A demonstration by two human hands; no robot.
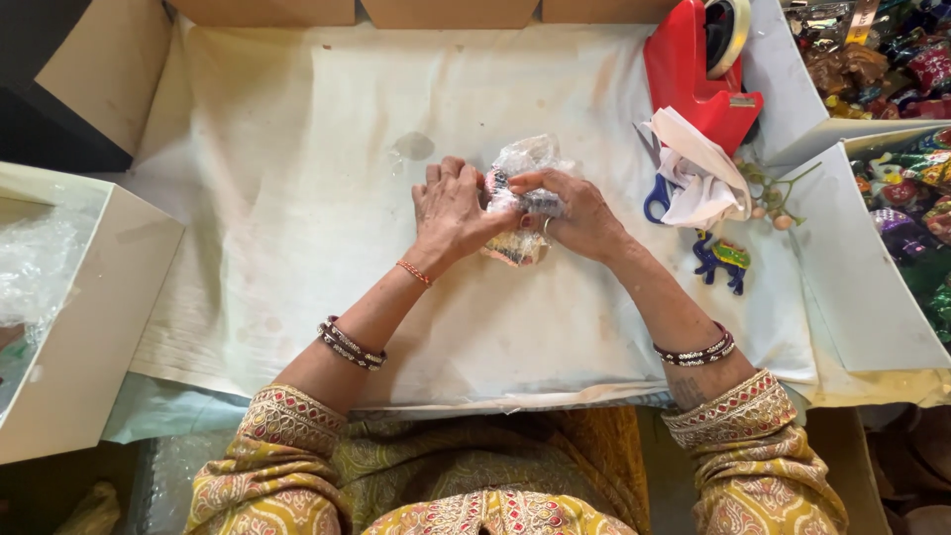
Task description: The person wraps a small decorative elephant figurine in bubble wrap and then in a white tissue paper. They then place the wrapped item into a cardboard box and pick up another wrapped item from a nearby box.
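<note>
Head view shows both forearms angled inward over the white cloth [297,198]. Left hand [451,210] and right hand [580,213] clasp a bubble-wrapped figurine [523,188] between them at the table's centre, fingers curled round it.

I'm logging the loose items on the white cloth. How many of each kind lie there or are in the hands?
Bubble-wrapped painted figurine, held by left hand and right hand: 1
Blue elephant figurine: 1
Red tape dispenser: 1
Blue-handled scissors: 1
White crumpled cloth: 1
Total: 5
</note>
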